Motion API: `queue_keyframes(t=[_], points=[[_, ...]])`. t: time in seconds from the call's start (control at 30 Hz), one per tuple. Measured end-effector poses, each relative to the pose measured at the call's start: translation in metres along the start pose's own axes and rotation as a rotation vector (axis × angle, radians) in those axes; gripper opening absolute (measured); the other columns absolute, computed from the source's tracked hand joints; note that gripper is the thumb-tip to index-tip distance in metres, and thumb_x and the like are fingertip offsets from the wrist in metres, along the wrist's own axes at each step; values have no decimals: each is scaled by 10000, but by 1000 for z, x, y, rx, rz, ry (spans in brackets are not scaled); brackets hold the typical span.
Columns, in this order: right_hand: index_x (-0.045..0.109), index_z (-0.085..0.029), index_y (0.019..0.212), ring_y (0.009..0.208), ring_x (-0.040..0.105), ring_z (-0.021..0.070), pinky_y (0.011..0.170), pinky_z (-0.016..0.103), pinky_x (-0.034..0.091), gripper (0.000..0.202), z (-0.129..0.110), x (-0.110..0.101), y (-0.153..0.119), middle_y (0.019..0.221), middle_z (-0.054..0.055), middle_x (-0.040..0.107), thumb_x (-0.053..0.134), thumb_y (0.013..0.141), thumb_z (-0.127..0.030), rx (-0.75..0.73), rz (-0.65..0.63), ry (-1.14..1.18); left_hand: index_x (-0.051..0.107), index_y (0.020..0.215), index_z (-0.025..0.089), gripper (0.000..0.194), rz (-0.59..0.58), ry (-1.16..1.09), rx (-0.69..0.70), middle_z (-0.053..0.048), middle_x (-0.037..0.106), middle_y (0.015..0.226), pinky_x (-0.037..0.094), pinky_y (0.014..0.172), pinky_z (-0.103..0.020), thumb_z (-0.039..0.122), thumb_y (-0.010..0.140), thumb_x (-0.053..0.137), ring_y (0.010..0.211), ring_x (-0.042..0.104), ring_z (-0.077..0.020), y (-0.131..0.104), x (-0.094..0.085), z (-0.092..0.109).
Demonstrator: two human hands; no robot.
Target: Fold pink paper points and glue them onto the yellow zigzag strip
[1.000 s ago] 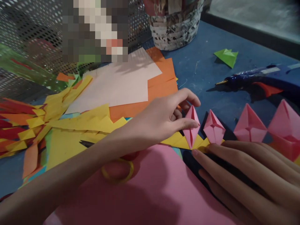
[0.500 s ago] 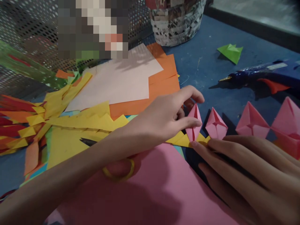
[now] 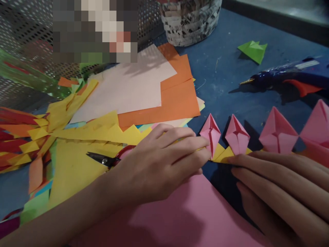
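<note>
My left hand (image 3: 167, 164) is closed, its fingertips pressed together at the left end of a zigzag-edged yellow paper strip (image 3: 223, 156). Its thumb is mostly hidden. A row of folded pink paper pieces (image 3: 236, 135) stands along the strip, and the leftmost pink piece (image 3: 210, 132) is right beside my left fingertips. My right hand (image 3: 285, 192) lies flat with fingers stretched out, the foremost fingertip touching the strip's lower edge below the second piece. Under my left wrist are scissors (image 3: 104, 160), their handles partly covered. A large pink sheet (image 3: 169, 219) spreads beneath my hands.
A blue glue gun (image 3: 277, 79) and a folded green paper piece (image 3: 253, 51) lie at the back right. Behind stands a woven paper basket (image 3: 190, 25). White paper (image 3: 128, 87), orange paper (image 3: 177, 96) and a cut yellow paper shape (image 3: 87, 130) cover the left.
My left hand has let go of the leftmost pink piece and moved down and left onto the yellow strip. My right fingers have shifted slightly right. The scissors show more now.
</note>
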State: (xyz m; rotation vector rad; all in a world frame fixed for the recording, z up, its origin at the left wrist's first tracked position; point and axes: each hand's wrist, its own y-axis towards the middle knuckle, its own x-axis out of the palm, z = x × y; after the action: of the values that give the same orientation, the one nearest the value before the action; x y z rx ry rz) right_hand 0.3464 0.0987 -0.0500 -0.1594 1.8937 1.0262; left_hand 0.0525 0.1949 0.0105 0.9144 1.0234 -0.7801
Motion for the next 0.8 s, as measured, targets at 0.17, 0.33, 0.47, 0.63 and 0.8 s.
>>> queue_keyframes(t=[0.17, 0.33, 0.47, 0.63, 0.8], points=[[761, -145, 1388, 1322, 693, 305, 1079, 501, 560, 334, -3, -1, 0, 1539, 12, 697, 680, 1092, -278, 7, -17, 1, 694, 1359, 152, 246, 14, 60, 32, -56, 789, 1380, 500, 1066, -462, 250, 1161, 585, 1291, 678, -263, 2, 0, 0], [754, -133, 1392, 1304, 705, 269, 1110, 478, 556, 340, -2, -1, -3, 1578, 6, 671, 706, 1075, -248, 3, 5, -9, 703, 1358, 150, 246, 1, 112, 45, -38, 793, 1376, 479, 1081, -467, 262, 1166, 597, 1288, 658, -255, 1, -1, 1], [754, -117, 1390, 1293, 708, 276, 1128, 498, 538, 362, -2, 2, -9, 1586, 25, 665, 729, 1054, -251, -7, 3, -18, 707, 1351, 163, 265, 5, 118, 46, -17, 797, 1374, 475, 1078, -473, 317, 1182, 572, 1286, 653, -261, 1, -1, 1], [762, -138, 1386, 1278, 719, 259, 1162, 467, 540, 367, -4, 2, -3, 1570, 7, 678, 754, 1024, -200, 13, 32, 1, 681, 1394, 153, 337, -15, 35, 1, -50, 775, 1426, 474, 1121, -479, 376, 1191, 531, 1301, 653, -276, 2, 0, 1], [777, -127, 1359, 1292, 718, 257, 1193, 450, 535, 403, -7, -1, 2, 1537, 20, 703, 806, 957, -128, 24, 29, 2, 656, 1448, 134, 398, -36, 36, 13, -89, 765, 1429, 466, 1120, -492, 402, 1183, 531, 1289, 660, -289, 4, 1, 0]])
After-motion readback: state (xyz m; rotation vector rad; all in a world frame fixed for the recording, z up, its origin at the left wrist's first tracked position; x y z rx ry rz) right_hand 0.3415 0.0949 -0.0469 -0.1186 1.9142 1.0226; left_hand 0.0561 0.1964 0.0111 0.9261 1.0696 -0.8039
